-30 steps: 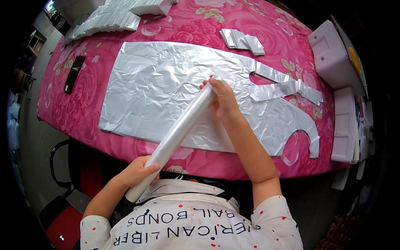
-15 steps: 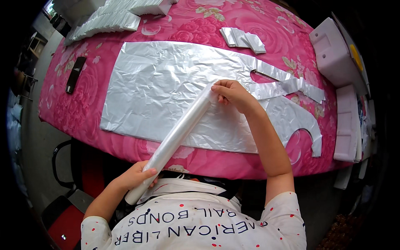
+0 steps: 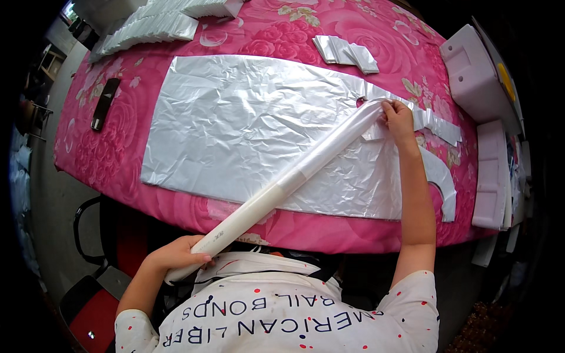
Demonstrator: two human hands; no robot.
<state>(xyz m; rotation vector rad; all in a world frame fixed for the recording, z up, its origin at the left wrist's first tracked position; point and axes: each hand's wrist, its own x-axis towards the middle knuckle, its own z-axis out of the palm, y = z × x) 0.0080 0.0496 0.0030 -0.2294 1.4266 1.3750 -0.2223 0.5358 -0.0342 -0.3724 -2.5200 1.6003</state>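
My left hand is wrapped round the near end of a white plastic pipe, which slants up to the right over the table. A thin translucent plastic sleeve covers the pipe's far part and runs on to my right hand, whose fingers pinch its end. Beneath lies a wide stack of silvery plastic sheets, wrinkled on top, with strap-like ends and curved cut-outs at the right. My right hand hovers over those straps and hides part of them.
The table has a pink floral cloth. A dark, narrow object lies at left. Small folded plastic packets sit at the back, and rows of folded packets at far left. White foam boxes line the right edge. Red-seated chairs stand lower left.
My right hand has moved up and right, drawing the plastic sleeve along the pipe, so more bare pipe shows. My left hand has shifted slightly left and down, still gripping the near end.
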